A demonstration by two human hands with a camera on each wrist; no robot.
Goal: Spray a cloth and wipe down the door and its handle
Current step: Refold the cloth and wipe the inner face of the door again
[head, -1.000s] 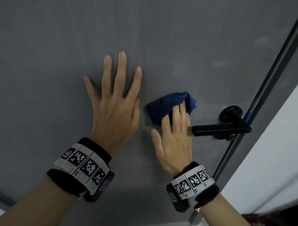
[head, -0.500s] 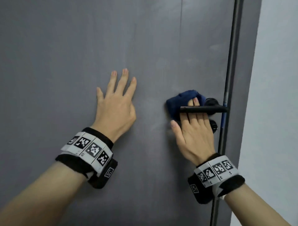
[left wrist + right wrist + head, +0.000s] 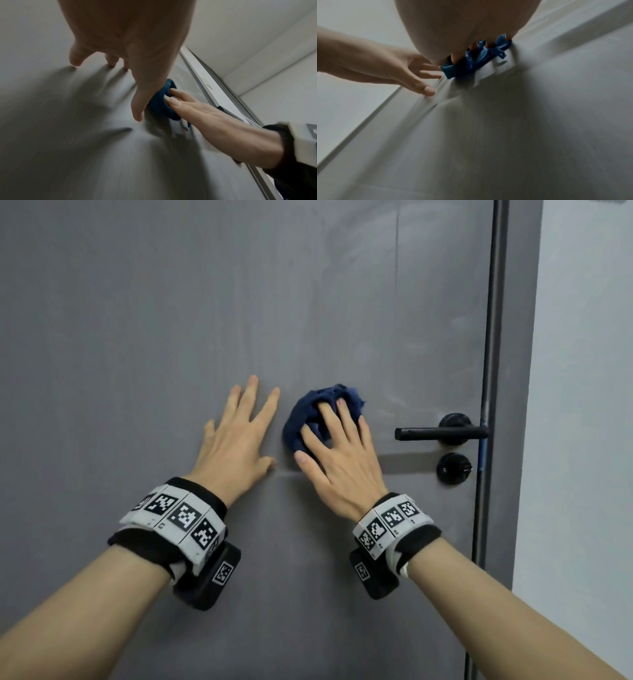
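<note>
A grey door fills the head view. Its black lever handle sits at the right edge, with a round black lock knob below it. My right hand presses a crumpled dark blue cloth against the door, left of the handle and apart from it, fingers spread over the cloth. My left hand lies flat on the door just left of the cloth, holding nothing. In the left wrist view the cloth shows under the right hand's fingers. In the right wrist view the cloth bunches beneath my right hand.
The dark door frame runs vertically right of the handle, with a blue tape strip on its edge. A pale wall lies beyond it. Faint smears show on the door above the handle.
My right hand has slid the cloth leftward, from behind the lever to beside my left hand. The left hand stays flat on the door.
</note>
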